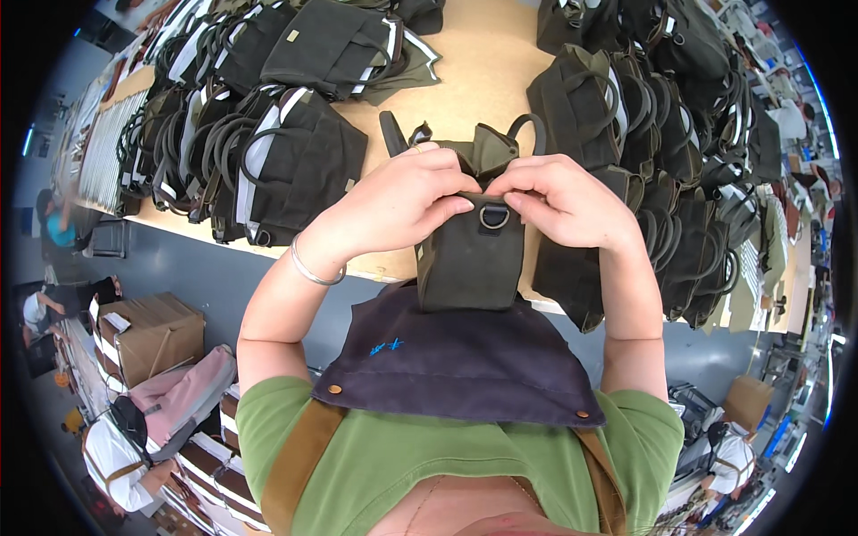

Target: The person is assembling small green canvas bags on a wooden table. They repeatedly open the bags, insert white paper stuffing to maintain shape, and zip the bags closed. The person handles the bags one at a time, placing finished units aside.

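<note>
A dark olive handbag [469, 263] stands end-on in front of me at the table's near edge, with a metal D-ring on a short tab below its upper rim. My left hand [402, 196] pinches the rim left of the ring, thumb outside and fingers curled over the edge. On the other side of the ring, my right hand [563, 198] grips the same rim between thumb and fingers. Beyond my hands the bag's top opens in folds, and its two handles stand up to either side. The inside of the bag is mostly hidden.
Rows of similar dark bags [304, 165] fill the table's left side, and more bags [581, 103] crowd the right. Bare tan tabletop [483, 54] runs between them. A brown carton [161, 335] sits on the lower left, near other people at work.
</note>
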Demonstrator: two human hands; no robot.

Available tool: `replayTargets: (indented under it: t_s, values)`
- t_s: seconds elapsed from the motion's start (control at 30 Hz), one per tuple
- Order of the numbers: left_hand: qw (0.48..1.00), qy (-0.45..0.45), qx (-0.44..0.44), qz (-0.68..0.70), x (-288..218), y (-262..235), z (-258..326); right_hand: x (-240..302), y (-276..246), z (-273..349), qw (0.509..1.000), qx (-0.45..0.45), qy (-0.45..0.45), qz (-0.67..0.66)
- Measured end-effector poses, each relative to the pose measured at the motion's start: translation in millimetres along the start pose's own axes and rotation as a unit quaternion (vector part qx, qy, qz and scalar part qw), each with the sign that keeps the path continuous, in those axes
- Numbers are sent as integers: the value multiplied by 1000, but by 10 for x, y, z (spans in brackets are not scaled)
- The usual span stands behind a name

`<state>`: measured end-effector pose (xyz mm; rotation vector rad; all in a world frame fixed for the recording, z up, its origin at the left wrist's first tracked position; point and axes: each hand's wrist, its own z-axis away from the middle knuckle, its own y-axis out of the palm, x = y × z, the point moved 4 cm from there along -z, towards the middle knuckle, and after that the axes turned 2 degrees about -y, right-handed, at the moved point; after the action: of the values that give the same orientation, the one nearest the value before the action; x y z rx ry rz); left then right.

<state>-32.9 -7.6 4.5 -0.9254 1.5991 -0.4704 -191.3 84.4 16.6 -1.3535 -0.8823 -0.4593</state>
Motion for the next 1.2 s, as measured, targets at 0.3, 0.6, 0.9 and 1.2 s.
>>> replayTargets:
  t_s: [0.3,0.6,0.9,1.2]
  values:
    - [997,-29,-38,66,29,50,74,-49,44,95,1000,13,-4,-7]
    - [997,-25,-46,51,7,62,64,-32,21,91,1000,22,11,0]
    - [997,-27,-66,42,7,74,137,-90,70,103,998,17,36,-58]
    - [997,-43,-57,22,65,-11,153,-99,-2,-5,990,-37,-61,124]
